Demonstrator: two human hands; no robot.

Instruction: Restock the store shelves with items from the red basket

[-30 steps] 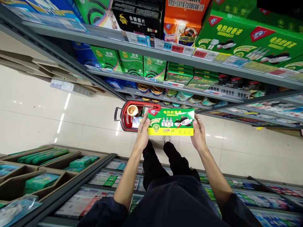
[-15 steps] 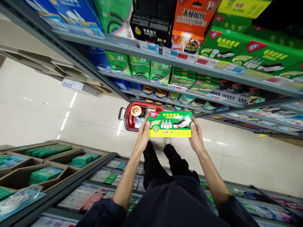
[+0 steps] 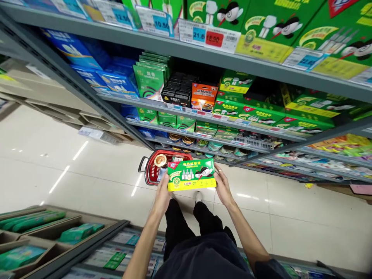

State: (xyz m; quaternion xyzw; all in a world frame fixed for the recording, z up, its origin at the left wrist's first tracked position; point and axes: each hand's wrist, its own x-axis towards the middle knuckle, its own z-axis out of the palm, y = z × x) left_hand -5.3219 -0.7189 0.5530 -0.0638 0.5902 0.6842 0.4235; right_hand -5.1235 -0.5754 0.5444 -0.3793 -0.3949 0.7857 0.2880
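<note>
Between my two hands is a green and yellow box of mosquito repellent liquid (image 3: 191,175), its printed front facing up toward me. My left hand (image 3: 162,193) grips its left end, with the thumb at the edge and the other fingers hidden behind. At the right end, my right hand (image 3: 223,186) is closed on the box in the same way; a ring shows on one finger. Just beyond and left of the box, a red shopping basket (image 3: 148,170) stands on the floor. Inside it lie a round gold-lidded tin (image 3: 160,160) and some packets, partly covered by the box.
Ahead rises a grey shelf unit (image 3: 186,50) with green boxes, an orange pack (image 3: 203,96), black packs (image 3: 176,93) and blue boxes (image 3: 113,79). Low shelves hold round tins. Behind me, at lower left, are bins of green packs (image 3: 81,232). Pale tiled floor (image 3: 95,174) runs between.
The view has tilted up, so more of the upper shelves shows. The box and both hands appear lower and slightly left in the picture. Both hands still hold the box.
</note>
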